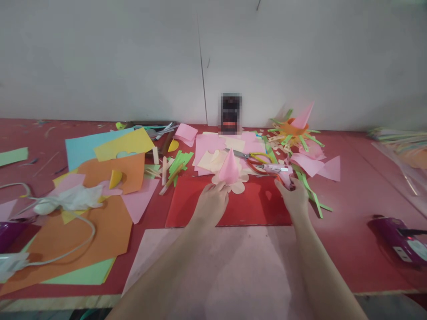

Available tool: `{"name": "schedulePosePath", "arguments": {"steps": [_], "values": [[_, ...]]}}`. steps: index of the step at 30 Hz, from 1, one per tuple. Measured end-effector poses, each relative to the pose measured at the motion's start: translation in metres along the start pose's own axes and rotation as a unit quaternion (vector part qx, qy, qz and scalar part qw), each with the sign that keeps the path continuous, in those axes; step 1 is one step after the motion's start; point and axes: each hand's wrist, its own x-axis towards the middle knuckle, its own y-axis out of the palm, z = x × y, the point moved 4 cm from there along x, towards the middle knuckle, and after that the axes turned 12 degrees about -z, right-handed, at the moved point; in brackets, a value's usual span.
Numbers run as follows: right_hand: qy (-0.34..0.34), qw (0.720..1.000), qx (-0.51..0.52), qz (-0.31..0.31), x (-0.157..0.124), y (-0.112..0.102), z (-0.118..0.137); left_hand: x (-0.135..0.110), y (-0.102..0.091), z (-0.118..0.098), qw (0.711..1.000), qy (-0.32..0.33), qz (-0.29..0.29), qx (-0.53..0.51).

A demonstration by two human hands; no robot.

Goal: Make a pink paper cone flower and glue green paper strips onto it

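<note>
My left hand (212,200) rests on a red sheet (253,206), its fingers closed round the base of a pink paper cone (229,169) that stands on a cream flower-shaped cutout (239,186). My right hand (293,195) lies at the red sheet's right edge, fingers curled on a pink paper scrap beside the red scissor handles (256,166). A pen-like tool (273,168) lies just beyond it.
Coloured sheets (110,171) cover the left of the table, with a white cable (66,253) and crumpled white stuff (71,198). Yellow-handled scissors (253,155), green strips (308,186), a paper sun with pink cone (293,129) at the back. Purple glue gun (398,238) at right.
</note>
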Motion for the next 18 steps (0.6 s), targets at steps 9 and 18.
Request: {"name": "schedulePosePath", "arguments": {"steps": [9,18], "values": [[-0.007,1.0,-0.01,0.003,0.0,0.0,-0.001,-0.001,0.003,-0.005,0.999,0.031,0.034,0.02],[-0.01,1.0,-0.011,-0.002,0.0,0.0,-0.002,-0.003,0.004,-0.012,0.998,0.027,0.059,0.022]]}}
